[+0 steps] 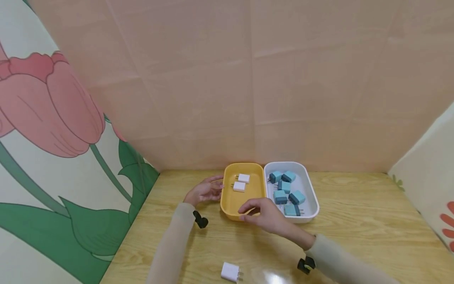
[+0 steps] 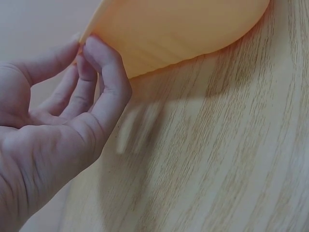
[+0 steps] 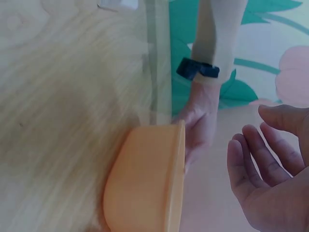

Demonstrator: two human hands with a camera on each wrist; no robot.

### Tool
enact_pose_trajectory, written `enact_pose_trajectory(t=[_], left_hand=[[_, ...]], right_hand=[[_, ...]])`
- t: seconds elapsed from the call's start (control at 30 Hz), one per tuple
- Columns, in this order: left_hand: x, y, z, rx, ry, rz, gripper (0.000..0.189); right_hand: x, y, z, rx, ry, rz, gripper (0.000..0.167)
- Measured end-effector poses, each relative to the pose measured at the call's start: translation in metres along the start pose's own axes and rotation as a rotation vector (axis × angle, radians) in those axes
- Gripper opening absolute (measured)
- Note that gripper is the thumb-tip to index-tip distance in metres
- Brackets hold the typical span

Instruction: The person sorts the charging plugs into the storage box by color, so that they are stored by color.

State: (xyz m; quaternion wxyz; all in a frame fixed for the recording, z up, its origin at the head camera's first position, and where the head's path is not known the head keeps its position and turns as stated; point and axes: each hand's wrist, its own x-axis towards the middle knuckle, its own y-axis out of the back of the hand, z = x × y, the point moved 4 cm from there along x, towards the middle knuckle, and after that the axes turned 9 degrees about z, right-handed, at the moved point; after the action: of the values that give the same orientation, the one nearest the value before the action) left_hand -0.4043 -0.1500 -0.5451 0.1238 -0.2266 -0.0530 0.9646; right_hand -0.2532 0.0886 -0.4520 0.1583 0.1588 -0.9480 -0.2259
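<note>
My left hand (image 1: 205, 192) pinches the left rim of a yellow plastic tray (image 1: 234, 205) between thumb and fingertips, as the left wrist view shows close up. Inside that tray, toward its far end, lie two white plug chargers (image 1: 239, 186). Over the tray's near right corner hovers my right hand (image 1: 267, 216). Its fingers are loosely bent with a gap to the thumb, and the right wrist view shows nothing between them. A third white charger (image 1: 230, 272) lies on the table close to me, its prongs pointing right.
A white tray (image 1: 312, 201) stands against the yellow one's right side, holding several teal and dark blue plug chargers (image 1: 284, 186). Both trays sit near the back of the wooden table (image 1: 358, 221), by a pinkish-beige covered wall (image 1: 319, 98). A tulip-patterned panel (image 1: 53, 110) borders the left.
</note>
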Motion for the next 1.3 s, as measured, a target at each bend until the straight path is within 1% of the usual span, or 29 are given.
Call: enact_pose_trajectory(t=[0.13, 0.2, 0.33, 0.4, 0.5, 0.6, 0.7, 0.9, 1.07, 1.17, 1.3], left_hand=[[0.002, 0.0, 0.0, -0.014, 0.005, 0.003, 0.058], [0.003, 0.0, 0.0, -0.016, -0.002, 0.0, 0.058], [0.004, 0.001, 0.001, -0.035, 0.0, 0.002, 0.058], [0.005, 0.001, 0.0, -0.033, 0.004, 0.002, 0.058], [0.004, 0.001, -0.001, -0.031, 0.008, -0.001, 0.058], [0.004, 0.0, -0.001, -0.031, 0.004, -0.002, 0.058], [0.003, -0.001, -0.001, -0.039, 0.002, 0.0, 0.058], [0.003, -0.002, -0.001, -0.027, -0.001, 0.004, 0.059], [0.002, -0.001, -0.003, -0.023, 0.003, 0.003, 0.059], [0.002, 0.0, -0.003, -0.031, 0.004, 0.009, 0.059], [0.003, 0.002, -0.003, -0.042, 0.009, 0.004, 0.06]], right_hand=[[-0.007, -0.002, -0.003, 0.025, 0.031, -0.003, 0.009], [-0.01, -0.002, -0.005, 0.032, 0.044, 0.0, 0.009], [-0.016, -0.004, -0.008, 0.039, 0.045, -0.01, 0.009], [-0.021, -0.007, -0.009, 0.045, 0.037, -0.033, 0.009], [-0.03, -0.015, -0.011, 0.064, 0.048, -0.069, 0.01], [-0.038, -0.022, -0.009, 0.092, 0.074, -0.096, 0.012], [-0.045, -0.029, -0.003, 0.109, 0.101, -0.117, 0.016], [-0.058, -0.037, 0.006, 0.073, 0.112, -0.189, 0.022], [-0.067, -0.041, 0.009, 0.079, 0.125, -0.208, 0.03], [-0.069, -0.045, 0.01, 0.097, 0.111, -0.235, 0.033], [-0.074, -0.054, 0.014, 0.112, 0.038, -0.291, 0.036]])
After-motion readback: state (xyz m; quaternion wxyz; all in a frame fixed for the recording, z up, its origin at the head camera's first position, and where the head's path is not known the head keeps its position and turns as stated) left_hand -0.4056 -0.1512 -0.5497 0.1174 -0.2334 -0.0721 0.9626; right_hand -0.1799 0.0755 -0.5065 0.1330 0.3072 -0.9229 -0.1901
